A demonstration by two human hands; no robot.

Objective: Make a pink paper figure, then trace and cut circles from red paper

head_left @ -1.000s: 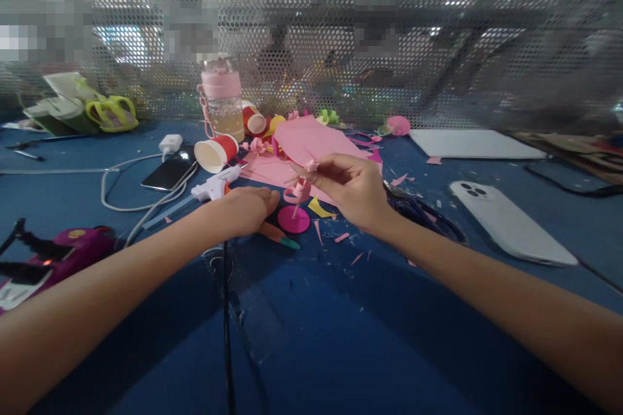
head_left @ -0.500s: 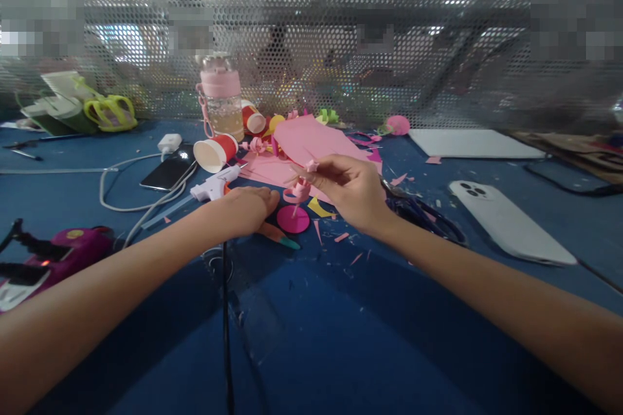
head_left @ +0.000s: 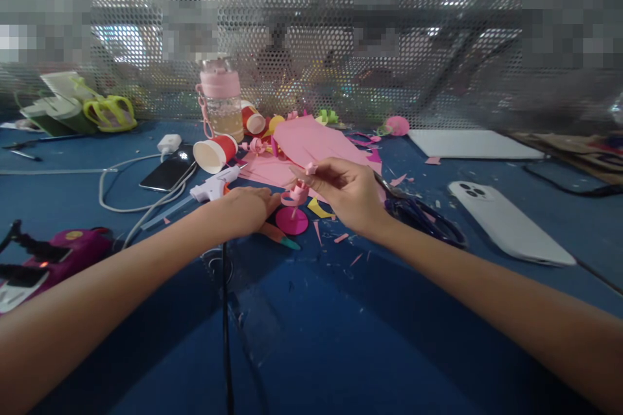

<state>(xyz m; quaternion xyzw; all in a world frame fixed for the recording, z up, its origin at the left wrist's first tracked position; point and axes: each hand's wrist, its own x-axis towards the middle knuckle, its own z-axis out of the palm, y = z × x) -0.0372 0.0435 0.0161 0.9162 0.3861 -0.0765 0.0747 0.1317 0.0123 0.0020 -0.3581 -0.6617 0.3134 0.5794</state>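
My right hand pinches the top of a small pink paper curl piece between thumb and fingers. Its thin stem runs down to a bright magenta paper disc at the table. Just to the left, my left hand is palm down with its fingers curled together, fingertips close beside the curl. What they hold, if anything, is hidden. A white hot glue gun with an orange trigger lies against this hand, its handle covered. Under the fingers sticks out a tapered shape with a teal tip; I cannot tell what it is.
Behind the hands lie pink paper sheets, a paper cup and a water bottle. Dark blue scissors and a white phone are right; a black phone with a cable is left. Paper scraps are scattered about.
The magenta disc and the curl piece have shifted very slightly left and down, with my right hand still pinching the top. My left hand has hardly moved.
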